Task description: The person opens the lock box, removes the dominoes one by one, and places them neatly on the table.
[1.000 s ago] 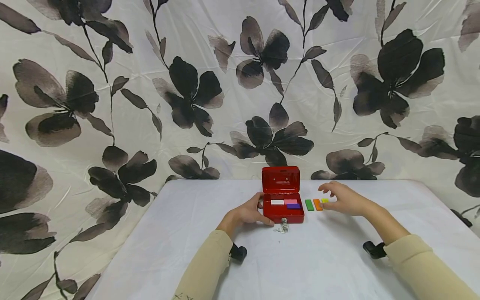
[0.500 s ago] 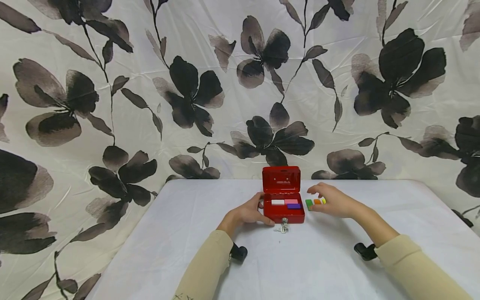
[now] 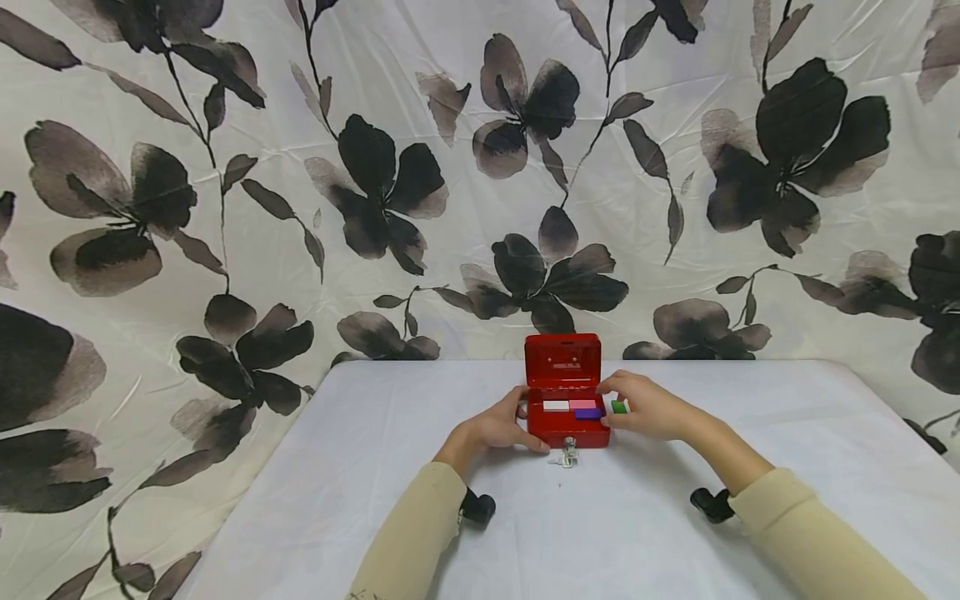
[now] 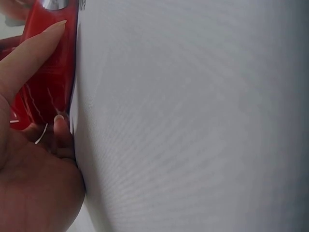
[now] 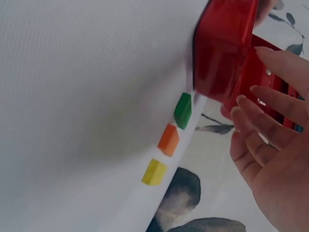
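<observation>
The left hand [image 3: 498, 422] grips the left side of the red cash box [image 3: 553, 437]; a steady hold should stop it skewing. White, pink and purple blocks [image 3: 577, 405] lie inside. The right hand [image 3: 652, 407], fingers parted, holds nothing beside the right wall, contact unclear; it should clear the green, orange and yellow blocks [image 5: 169, 140] on the white tablecloth [image 3: 600, 533]. A floral backdrop [image 3: 555, 275] hangs behind.

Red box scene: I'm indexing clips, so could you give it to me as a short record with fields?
Container: red box, lid open
Support: white-covered table
Inside: white block, pink block, purple block
Outside: green block, orange block, yellow block, in a row, green nearest the box
Left hand: grips the box's left side
Right hand: at the box's right side, holding no block; contact unclear
</observation>
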Motion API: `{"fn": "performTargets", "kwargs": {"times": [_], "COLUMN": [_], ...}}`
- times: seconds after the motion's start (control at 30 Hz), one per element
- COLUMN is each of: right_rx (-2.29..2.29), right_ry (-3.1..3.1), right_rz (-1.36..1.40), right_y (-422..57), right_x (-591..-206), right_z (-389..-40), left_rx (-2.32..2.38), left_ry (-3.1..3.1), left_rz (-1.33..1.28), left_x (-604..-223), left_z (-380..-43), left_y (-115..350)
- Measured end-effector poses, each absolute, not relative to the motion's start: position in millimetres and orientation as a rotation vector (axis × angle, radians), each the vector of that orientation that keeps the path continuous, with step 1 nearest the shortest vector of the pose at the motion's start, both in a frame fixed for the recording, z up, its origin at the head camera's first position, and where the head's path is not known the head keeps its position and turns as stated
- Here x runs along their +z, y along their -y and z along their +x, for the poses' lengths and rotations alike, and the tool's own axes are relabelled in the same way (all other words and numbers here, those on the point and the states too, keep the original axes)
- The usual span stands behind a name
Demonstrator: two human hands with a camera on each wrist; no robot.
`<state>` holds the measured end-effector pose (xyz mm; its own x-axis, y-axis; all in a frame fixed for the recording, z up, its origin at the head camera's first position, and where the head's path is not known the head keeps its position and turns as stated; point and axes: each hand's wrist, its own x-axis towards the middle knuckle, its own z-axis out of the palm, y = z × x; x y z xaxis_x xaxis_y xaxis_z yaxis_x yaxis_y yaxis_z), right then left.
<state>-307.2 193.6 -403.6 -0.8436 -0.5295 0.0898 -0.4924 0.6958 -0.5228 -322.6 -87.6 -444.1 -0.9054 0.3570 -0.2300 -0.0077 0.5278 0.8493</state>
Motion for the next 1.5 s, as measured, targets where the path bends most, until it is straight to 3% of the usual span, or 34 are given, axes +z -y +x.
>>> {"fn": "performTargets", "kwargs": {"times": [0.9,1.5], "right_rx": [-0.51,-0.538], "right_ry": [-2.928,-2.868], "right_rz": [-0.794,-0.835], "right_y": [-162,-158], "right_x": [-410,-408], "right_z": [-315,-318], "left_rx": [1.294,1.308], "left_ry": [-2.422,-2.408], "left_rz": [0.308,0.31], "left_x": [-446,-445], "left_z": [-323,-323], "left_y": [88,89]}}
